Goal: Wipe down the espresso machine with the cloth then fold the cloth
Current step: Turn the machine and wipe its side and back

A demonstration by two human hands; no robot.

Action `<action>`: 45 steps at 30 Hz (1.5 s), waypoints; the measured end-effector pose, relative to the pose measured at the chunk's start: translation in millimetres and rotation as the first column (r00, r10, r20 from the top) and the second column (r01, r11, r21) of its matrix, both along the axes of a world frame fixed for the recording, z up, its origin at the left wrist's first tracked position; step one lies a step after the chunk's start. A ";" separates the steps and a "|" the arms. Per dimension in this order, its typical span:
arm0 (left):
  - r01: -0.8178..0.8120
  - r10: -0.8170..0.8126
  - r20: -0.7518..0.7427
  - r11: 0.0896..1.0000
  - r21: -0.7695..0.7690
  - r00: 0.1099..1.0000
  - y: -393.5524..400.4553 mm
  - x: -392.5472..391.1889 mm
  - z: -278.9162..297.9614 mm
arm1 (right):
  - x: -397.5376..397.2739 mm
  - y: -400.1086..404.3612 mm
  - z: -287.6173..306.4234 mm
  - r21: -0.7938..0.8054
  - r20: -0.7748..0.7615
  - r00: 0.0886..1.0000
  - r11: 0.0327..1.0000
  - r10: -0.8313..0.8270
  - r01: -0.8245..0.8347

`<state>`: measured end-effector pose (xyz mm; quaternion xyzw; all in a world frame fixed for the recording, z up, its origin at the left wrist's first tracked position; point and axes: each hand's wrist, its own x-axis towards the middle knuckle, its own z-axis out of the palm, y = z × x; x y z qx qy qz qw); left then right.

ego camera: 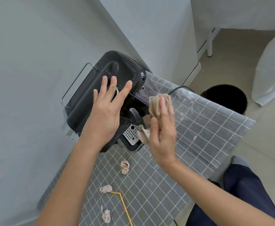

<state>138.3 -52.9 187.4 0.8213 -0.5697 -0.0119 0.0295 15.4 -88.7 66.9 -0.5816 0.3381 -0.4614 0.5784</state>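
A black espresso machine (pixel 120 69) with a wire rail and a perforated steel drip tray (pixel 130 134) stands at the table's far corner against the wall. My left hand (pixel 105 111) lies flat on its top, fingers spread, holding nothing. My right hand (pixel 163 128) presses a bunched beige cloth (pixel 156 103) against the machine's right side, near the black lever. Part of the cloth hangs down below my palm beside the drip tray.
The table wears a grey cloth with a white grid (pixel 198 128). Three small crumpled beige scraps (pixel 125 166) lie on it near me, beside a yellow stick (pixel 125 207). A black bin (pixel 226 98) stands on the floor to the right. A black cable (pixel 180 88) runs behind the machine.
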 end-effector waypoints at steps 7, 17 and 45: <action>-0.013 0.013 -0.037 1.000 -0.002 0.999 -0.4 1.5 1.2 | 69.3 30.1 -22.7 -0.432 -0.052 0.995 0.900 -0.091 0.060; -0.017 0.017 -0.024 1.000 -0.008 1.000 -1.9 1.0 0.2 | 55.0 36.3 -113.0 -0.452 -0.264 0.964 0.888 -0.045 -0.082; -0.022 0.022 -0.022 1.000 -0.018 1.000 -3.5 -2.1 0.8 | -44.3 -71.0 -93.5 0.069 -0.498 0.762 0.895 0.414 -0.441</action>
